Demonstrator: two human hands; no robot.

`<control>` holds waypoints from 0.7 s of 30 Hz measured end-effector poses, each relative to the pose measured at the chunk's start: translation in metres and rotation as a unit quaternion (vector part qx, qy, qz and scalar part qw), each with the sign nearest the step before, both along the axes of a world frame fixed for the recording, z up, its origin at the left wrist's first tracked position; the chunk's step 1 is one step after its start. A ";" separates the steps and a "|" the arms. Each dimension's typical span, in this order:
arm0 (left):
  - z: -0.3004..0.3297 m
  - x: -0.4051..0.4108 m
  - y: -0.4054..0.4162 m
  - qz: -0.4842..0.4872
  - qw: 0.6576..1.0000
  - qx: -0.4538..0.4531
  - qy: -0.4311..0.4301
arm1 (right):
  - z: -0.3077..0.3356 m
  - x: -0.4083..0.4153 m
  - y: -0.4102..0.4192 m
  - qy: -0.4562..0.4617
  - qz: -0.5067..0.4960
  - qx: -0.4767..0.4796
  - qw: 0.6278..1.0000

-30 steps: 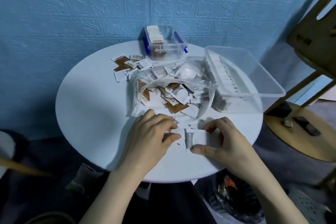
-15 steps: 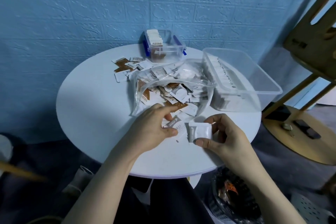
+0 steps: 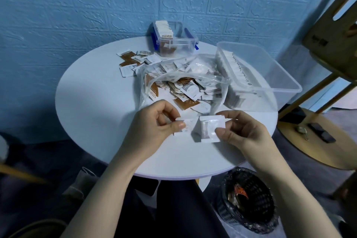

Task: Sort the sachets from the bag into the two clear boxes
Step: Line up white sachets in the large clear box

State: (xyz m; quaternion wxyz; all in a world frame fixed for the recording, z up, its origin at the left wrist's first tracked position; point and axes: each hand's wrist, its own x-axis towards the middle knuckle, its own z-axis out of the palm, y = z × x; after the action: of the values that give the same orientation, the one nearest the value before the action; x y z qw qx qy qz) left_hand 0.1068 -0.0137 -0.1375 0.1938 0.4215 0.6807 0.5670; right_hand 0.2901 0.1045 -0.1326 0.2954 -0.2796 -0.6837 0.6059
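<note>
Head view, the only one: mid-sort, gathering white sachets into a stack before boxing. Left hand [image 3: 154,125] raised just above the round white surface [image 3: 92,106], its grip narrow, thumb and fingers pinching a single white sachet [image 3: 184,126] by its near edge. Right hand [image 3: 243,131] beside it, grip closed round a small stack of white sachets [image 3: 208,129], thumb beneath, fingers on the far side; single sachet and stack just beside each other, perhaps touching at the corner. Behind the hands, the open clear bag [image 3: 183,83] lying on the surface, still well filled with mixed brown and white sachets [image 3: 190,91]; a few more loose ones [image 3: 133,62] spread at its far left. To the right, the large clear box [image 3: 270,75] with a row of white sachets standing along its left wall; at the back, the small clear box [image 3: 173,38] with blue latches, holding brown-and-white ones. Next move, probably: single sachet onto the stack, edges squared, then the stack upright into the large box's row. Much left to sort.
</note>
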 end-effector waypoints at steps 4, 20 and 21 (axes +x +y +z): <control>0.006 -0.001 -0.014 0.086 0.993 0.023 0.083 | 0.005 -0.009 -0.001 0.016 0.004 -0.032 0.999; 0.000 0.008 -0.033 0.099 0.993 0.017 0.057 | 0.007 -0.040 -0.007 0.078 0.063 -0.159 0.982; 0.001 0.008 -0.033 0.094 0.994 0.015 0.054 | 0.008 -0.043 -0.008 0.074 0.069 -0.152 0.983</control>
State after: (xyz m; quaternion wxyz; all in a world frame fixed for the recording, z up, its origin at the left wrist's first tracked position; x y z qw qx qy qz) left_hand 0.1147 -0.0467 -0.1366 0.0961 0.3882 0.7182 0.5694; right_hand 0.2475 0.0968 -0.1248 0.2568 -0.2277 -0.5779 0.7405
